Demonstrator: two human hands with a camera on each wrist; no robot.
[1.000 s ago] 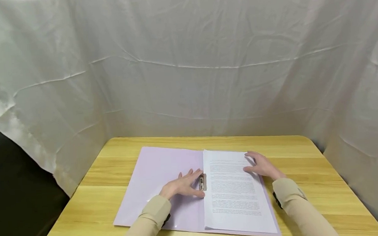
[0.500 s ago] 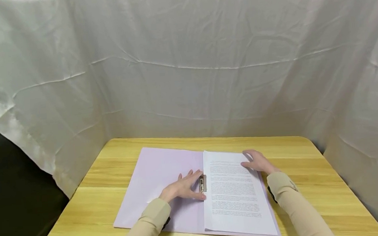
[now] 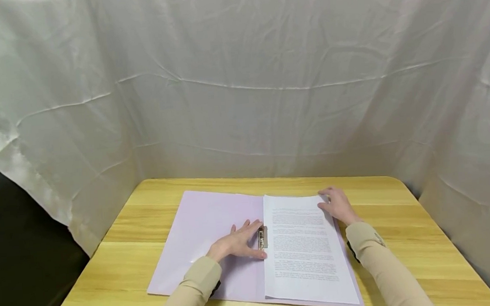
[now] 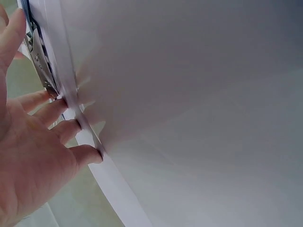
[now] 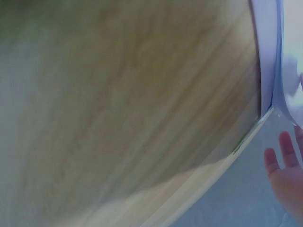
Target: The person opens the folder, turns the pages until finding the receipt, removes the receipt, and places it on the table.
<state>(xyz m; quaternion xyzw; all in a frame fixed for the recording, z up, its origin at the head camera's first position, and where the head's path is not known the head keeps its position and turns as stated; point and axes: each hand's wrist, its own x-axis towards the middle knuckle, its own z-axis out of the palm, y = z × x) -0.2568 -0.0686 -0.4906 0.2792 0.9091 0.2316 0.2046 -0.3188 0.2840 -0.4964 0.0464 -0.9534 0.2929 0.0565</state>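
A lilac ring-clip folder (image 3: 215, 216) lies spread open, with a stack of printed paper (image 3: 302, 244) on its right half. The left hand (image 3: 237, 242) rests beside the metal clip (image 3: 262, 237), fingers spread, with its thumb at the paper's left edge. In the left wrist view, its fingertips (image 4: 94, 155) touch the pale strip along the folder's spine. The right hand (image 3: 337, 205) is at the stack's top right corner, thumb and forefinger apart. In the right wrist view, fingers (image 5: 286, 146) extend beneath the curved corner of a sheet (image 5: 291, 90).
The wooden table (image 3: 405, 246) extends on both sides of the folder, with its far edge a little beyond it. Pale grey curtains (image 3: 265, 75) hang behind and at both sides. A dark area (image 3: 17, 249) lies at the far left.
The right hand has slid away from me along the paper's right side to its top corner. The left hand stays beside the clip.
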